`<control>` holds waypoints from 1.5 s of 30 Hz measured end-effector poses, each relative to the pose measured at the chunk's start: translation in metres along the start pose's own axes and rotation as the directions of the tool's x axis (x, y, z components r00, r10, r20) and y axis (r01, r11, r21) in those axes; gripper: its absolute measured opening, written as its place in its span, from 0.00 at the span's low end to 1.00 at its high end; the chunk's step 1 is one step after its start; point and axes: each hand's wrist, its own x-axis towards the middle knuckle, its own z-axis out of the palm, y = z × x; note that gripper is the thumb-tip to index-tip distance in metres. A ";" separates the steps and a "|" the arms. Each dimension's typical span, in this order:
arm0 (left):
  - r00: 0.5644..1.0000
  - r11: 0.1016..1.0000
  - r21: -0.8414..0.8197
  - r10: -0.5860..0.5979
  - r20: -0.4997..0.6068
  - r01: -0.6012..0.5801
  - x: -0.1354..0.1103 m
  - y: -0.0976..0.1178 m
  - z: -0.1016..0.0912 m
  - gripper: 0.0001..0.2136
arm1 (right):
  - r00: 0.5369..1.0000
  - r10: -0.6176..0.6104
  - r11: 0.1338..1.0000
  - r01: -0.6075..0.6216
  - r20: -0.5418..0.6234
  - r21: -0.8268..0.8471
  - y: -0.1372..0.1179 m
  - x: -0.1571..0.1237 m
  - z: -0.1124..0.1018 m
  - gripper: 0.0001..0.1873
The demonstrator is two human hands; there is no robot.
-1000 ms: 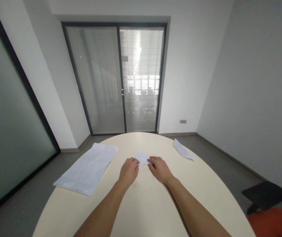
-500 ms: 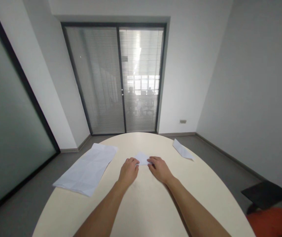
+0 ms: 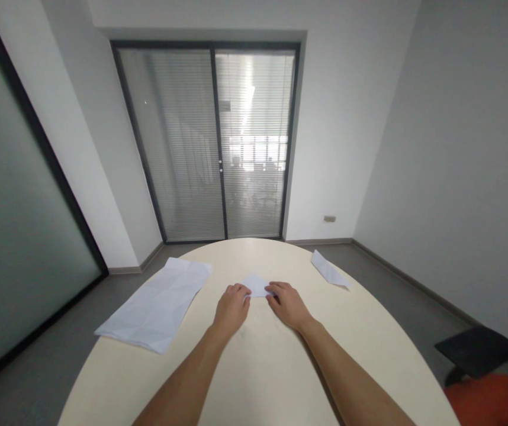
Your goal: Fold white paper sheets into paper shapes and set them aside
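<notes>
A small folded piece of white paper (image 3: pixel 257 285), pointed on its far side and straight along its near edge, lies on the desk directly between my two hands. As far as it shows, its long axis runs left to right, across the line of my reach, with both ends partly hidden by my fingers. Neither hand is clearly nearer: my left hand (image 3: pixel 232 306) touches the left end and my right hand (image 3: pixel 288 306) the right. On each side my fingers are bent and close together over the end, thumb on the near side; whether they pinch the paper or only press it down, I cannot tell.

To the left, well apart, a large creased sheet of white paper (image 3: pixel 158 305) overhangs the rim of the round cream desk (image 3: pixel 258 367). Beyond my right hand, near the far right rim, lies a narrow folded strip of white paper (image 3: pixel 329 271). A chair with a red-orange seat (image 3: pixel 491 397) stands at the lower right.
</notes>
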 end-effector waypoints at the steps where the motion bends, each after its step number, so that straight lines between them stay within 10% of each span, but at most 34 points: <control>1: 1.000 1.000 0.000 0.000 0.001 0.000 0.000 0.000 0.000 0.09 | 1.000 -0.002 1.000 0.002 0.000 -0.002 0.000 0.000 0.000 0.17; 45: 1.000 0.999 0.029 -0.030 0.010 0.029 0.000 0.003 -0.002 0.11 | 0.982 0.186 0.977 -0.182 0.027 -0.115 -0.013 0.000 -0.014 0.18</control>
